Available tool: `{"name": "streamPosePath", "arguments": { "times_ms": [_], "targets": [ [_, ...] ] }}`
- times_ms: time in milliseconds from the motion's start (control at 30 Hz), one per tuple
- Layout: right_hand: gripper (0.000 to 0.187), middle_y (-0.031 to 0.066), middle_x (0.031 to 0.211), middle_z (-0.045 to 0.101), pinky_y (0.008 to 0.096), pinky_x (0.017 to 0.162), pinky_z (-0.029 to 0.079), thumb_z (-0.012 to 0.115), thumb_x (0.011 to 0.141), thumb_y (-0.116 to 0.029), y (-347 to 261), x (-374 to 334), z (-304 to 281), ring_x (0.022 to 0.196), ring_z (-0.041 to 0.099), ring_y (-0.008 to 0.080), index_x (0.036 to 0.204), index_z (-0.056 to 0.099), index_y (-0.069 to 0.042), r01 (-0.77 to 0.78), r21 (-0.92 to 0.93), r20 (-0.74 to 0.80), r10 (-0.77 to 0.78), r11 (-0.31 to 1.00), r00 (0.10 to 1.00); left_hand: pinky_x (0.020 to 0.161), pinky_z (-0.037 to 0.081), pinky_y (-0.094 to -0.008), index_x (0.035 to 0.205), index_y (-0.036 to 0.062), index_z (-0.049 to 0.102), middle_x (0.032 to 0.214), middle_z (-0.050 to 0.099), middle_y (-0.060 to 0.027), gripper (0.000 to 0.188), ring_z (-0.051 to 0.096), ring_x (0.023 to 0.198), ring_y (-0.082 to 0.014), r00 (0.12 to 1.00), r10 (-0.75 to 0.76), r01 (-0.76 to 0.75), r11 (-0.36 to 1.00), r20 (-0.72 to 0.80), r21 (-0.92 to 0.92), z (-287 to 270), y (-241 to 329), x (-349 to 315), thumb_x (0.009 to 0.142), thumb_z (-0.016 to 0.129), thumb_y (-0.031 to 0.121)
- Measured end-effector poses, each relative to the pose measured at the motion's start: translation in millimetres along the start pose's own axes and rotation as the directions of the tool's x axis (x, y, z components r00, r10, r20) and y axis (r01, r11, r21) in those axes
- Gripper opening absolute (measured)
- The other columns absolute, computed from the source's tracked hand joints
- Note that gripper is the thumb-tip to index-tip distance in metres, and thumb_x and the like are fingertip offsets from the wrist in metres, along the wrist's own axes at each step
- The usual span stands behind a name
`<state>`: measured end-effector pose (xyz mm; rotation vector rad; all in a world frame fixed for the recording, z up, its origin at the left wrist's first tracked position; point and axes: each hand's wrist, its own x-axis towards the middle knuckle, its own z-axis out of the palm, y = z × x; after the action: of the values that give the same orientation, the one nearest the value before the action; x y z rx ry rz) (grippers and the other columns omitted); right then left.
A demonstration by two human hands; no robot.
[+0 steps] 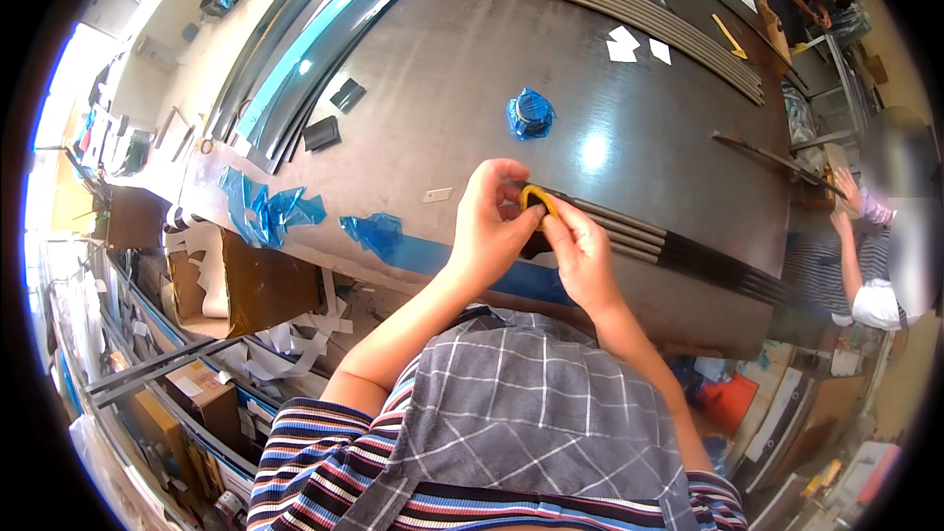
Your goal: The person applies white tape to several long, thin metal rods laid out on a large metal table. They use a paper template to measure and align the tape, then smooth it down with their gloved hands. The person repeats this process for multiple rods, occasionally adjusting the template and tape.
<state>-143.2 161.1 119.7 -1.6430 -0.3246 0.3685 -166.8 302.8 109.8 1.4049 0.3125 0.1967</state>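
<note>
Yellow ring [537, 191], apparently a tape roll, is held between a worker's curled left hand [489, 226] and pinching right hand [584, 254] above the dark worktable [442, 108].

Probably light and fairly stiff, perhaps tacky, it likely suits a thumb-and-fingertip hold on the rim; its thin bright band arcs around a dark centre, near slim grey rods [629, 231].

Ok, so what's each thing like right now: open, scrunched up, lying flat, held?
Yellow band, curved, held
Left hand, curled beside the band
Right hand, pinching the band
Blue film bundle, scrunched up
Blue film scraps, crumpled
White paper pieces, loose, lying flat
Far rods, lying side by side
Teal-faced strips, overlapping
Large cardboard box, open
</note>
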Motion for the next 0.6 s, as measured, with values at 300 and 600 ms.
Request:
{"name": "streamPosePath", "arguments": {
  "times_ms": [300, 600],
  "targets": [
    [0.028, 0.018, 0.114, 0.068, 0.0353, 0.09, 0.052, 0.055, 0.101, -0.011, 11.2, -25.0, -6.3, 0.103, 0.067, 0.0265, 0.125, 0.061, 0.003, 0.098, -0.294, -0.261, -0.178, 0.951, 0.949, 0.071, 0.051, -0.0237, 0.101, 0.0008, 0.064, 0.086, 0.067, -0.0011, 0.011, 0.06, 0.077, -0.0067, 0.972, -0.179, 0.195, 0.976, 0.152, -0.094, 19.1, -26.7, -17.3, 0.096, 0.065, 0.011],
    [0.026, 0.0247, 0.112, 0.063, 0.0475, 0.085, 0.051, 0.053, 0.084, 0.007, -11.4, -40.2, -38.6, 0.104, 0.061, 0.0431, 0.107, 0.06, 0.001, -0.01, -0.674, 0.06, 0.069, 0.738, 0.996, 0.074, 0.053, -0.0251, 0.091, 0.0017, 0.06, 0.086, 0.064, -0.0004, 0.012, 0.059, 0.082, -0.0072, 0.859, -0.194, 0.182, 0.981, 0.473, 0.073, 20.9, -12.5, -17.9, 0.095, 0.067, 0.011]
  ]
}}
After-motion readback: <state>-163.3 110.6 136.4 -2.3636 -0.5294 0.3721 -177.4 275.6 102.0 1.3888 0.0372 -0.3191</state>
